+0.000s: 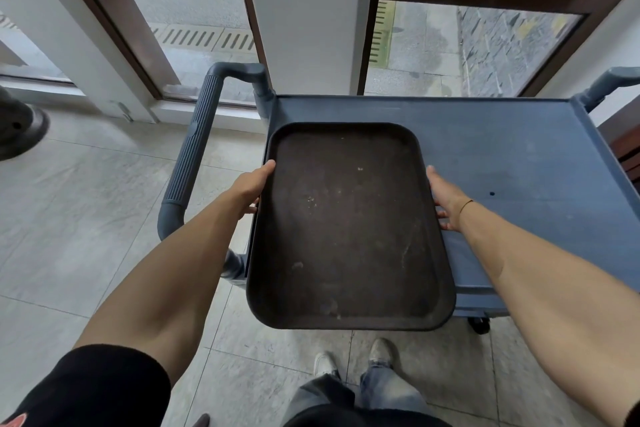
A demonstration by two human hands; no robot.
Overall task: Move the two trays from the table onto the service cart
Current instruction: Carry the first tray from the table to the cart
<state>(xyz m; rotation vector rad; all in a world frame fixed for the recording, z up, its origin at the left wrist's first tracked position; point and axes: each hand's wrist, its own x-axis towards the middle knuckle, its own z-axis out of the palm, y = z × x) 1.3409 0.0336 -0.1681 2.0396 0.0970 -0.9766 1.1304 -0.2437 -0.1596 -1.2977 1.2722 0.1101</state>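
Observation:
A dark brown rectangular tray (349, 229) with a raised rim and a few crumbs is held over the left part of the grey-blue service cart's top shelf (512, 149). Its near end juts out past the cart's front edge, above the floor. My left hand (254, 185) grips the tray's left rim, thumb on top. On the opposite rim my right hand (446, 199) holds on, fingers under the edge. Whether the tray's far end touches the shelf I cannot tell. Only this one tray is in view.
The cart's ribbed left handle (192, 152) sticks out beside my left forearm; a second handle (604, 83) is at the far right. A cart wheel (479, 324) shows below the front edge. Glass doors and a white pillar (304, 17) stand behind. A dark round base (17, 128) sits far left.

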